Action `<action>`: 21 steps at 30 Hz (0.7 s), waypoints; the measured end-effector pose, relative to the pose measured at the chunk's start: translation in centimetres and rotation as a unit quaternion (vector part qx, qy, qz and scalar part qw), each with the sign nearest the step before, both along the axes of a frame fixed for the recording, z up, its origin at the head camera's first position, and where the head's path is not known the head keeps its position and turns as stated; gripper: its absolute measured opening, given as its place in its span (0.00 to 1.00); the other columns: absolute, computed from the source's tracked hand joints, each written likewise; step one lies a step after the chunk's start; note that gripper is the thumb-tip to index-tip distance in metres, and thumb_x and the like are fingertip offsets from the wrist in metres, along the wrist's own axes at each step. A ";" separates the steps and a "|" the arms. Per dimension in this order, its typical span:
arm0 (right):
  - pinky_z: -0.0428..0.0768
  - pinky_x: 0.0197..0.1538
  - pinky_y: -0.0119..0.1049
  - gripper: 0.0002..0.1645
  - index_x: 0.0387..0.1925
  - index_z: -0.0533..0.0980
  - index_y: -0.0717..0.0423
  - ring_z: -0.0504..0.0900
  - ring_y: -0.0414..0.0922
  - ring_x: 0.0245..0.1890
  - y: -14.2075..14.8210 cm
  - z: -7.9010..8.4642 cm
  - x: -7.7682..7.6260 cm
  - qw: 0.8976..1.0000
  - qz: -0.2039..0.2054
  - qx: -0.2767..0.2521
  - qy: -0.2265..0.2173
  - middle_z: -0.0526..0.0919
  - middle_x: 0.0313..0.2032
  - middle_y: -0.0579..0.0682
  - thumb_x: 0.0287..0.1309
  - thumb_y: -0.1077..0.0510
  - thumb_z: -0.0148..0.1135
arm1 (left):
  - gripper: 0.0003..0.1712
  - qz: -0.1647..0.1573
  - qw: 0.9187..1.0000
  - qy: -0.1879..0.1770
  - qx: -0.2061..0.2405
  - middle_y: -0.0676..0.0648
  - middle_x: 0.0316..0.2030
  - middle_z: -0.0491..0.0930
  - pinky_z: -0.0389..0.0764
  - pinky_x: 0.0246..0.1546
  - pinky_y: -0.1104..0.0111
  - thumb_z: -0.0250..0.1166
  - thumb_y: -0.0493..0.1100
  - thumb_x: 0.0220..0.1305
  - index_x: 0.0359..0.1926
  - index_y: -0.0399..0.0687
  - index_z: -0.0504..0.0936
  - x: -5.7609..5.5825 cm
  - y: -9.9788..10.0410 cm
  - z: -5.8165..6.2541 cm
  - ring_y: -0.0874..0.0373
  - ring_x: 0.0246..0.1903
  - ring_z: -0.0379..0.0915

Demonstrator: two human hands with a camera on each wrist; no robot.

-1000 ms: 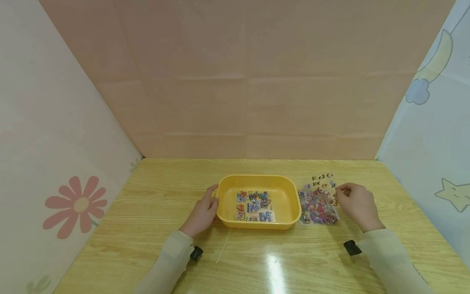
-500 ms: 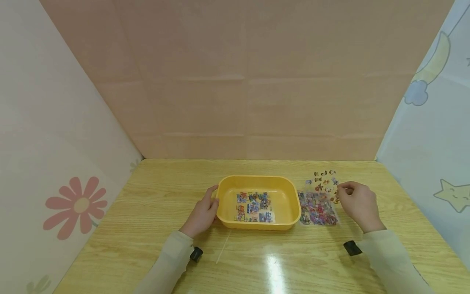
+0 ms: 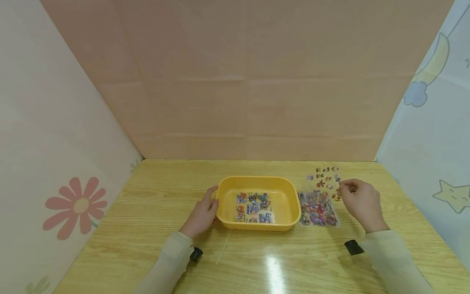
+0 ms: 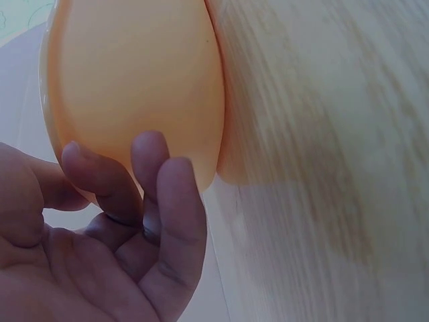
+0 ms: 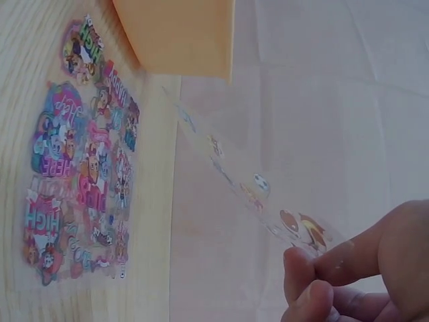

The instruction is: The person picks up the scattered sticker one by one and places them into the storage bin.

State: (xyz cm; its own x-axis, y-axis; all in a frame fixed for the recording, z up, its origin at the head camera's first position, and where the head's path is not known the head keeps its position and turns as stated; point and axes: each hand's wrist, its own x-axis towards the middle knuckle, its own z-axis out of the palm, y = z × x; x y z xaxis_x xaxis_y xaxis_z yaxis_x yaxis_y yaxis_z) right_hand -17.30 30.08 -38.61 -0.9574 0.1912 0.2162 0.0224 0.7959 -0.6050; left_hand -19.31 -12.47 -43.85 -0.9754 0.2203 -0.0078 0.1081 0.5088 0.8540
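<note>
My left hand (image 3: 202, 214) holds the left end of a yellow plastic tray (image 3: 258, 226). In the left wrist view its bent fingers (image 4: 181, 221) lie along the outer end wall, and the thumb is at the rim. Between thumb and forefinger my right hand (image 3: 361, 204) pinches the edge of a clear sticker sheet (image 5: 301, 228) with small cartoon figures. That sheet is raised and tilted in the right wrist view. Below it, a stack of colourful sticker sheets (image 5: 84, 181) lies flat on the table, right beside the tray.
Inside the tray lies another clear sheet of cartoon stickers (image 3: 253, 208). The wooden table (image 3: 172, 175) meets a pinkish back wall (image 3: 246, 102). Patterned panels stand at both sides, with a flower (image 3: 78, 204) on the left one.
My right hand has shifted slightly up and right, drawing the clear sticker sheet farther from the stack. The left hand and the tray stay put.
</note>
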 end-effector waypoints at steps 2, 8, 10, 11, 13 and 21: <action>0.71 0.20 0.38 0.26 0.53 0.78 0.69 0.76 0.42 0.19 0.0 0.1 0.0 1.000 -0.002 0.002 0.002 0.85 0.36 0.63 0.75 0.52 0.44 | 0.29 0.000 1.000 -0.001 0.000 0.48 0.22 0.74 0.75 0.22 0.66 0.47 0.39 0.79 0.76 0.46 0.55 0.0 0.0 0.0 0.58 0.18 0.70; 0.69 0.18 0.38 0.26 0.53 0.77 0.68 0.73 0.43 0.16 -0.1 0.6 0.2 1.000 -0.004 -0.003 0.005 0.85 0.36 0.63 0.75 0.51 0.44 | 0.29 -0.002 1.000 0.001 0.002 0.48 0.22 0.74 0.74 0.22 0.66 0.47 0.39 0.79 0.76 0.46 0.55 -0.1 0.0 -0.1 0.58 0.18 0.69; 0.68 0.18 0.38 0.26 0.54 0.77 0.68 0.73 0.43 0.15 -0.1 0.8 0.2 1.000 -0.006 -0.005 0.004 0.86 0.36 0.63 0.75 0.51 0.44 | 0.29 -0.003 1.000 0.001 0.003 0.48 0.22 0.74 0.74 0.22 0.66 0.47 0.39 0.79 0.77 0.45 0.55 0.0 0.0 -0.1 0.58 0.18 0.69; 0.68 0.18 0.38 0.26 0.54 0.77 0.68 0.73 0.43 0.16 -0.1 0.9 0.2 1.000 -0.007 -0.007 0.004 0.86 0.37 0.63 0.75 0.51 0.44 | 0.29 -0.003 1.000 0.001 0.003 0.47 0.22 0.74 0.74 0.22 0.66 0.47 0.39 0.79 0.77 0.45 0.55 0.0 0.0 -0.1 0.58 0.18 0.69; 0.68 0.18 0.38 0.27 0.55 0.77 0.68 0.74 0.43 0.17 -0.1 1.0 0.2 1.000 -0.009 -0.012 0.003 0.86 0.37 0.62 0.75 0.50 0.44 | 0.29 -0.003 1.000 0.001 0.003 0.47 0.22 0.74 0.74 0.22 0.66 0.47 0.39 0.79 0.77 0.45 0.55 0.0 0.0 -0.1 0.58 0.18 0.69; 0.67 0.18 0.38 0.27 0.56 0.77 0.66 0.72 0.42 0.15 -0.2 1.2 0.2 1.000 -0.012 -0.019 0.014 0.87 0.39 0.62 0.76 0.48 0.44 | 0.29 -0.002 1.000 0.001 0.000 0.47 0.23 0.74 0.73 0.22 0.66 0.47 0.39 0.80 0.77 0.45 0.55 -0.1 0.0 -0.1 0.58 0.18 0.69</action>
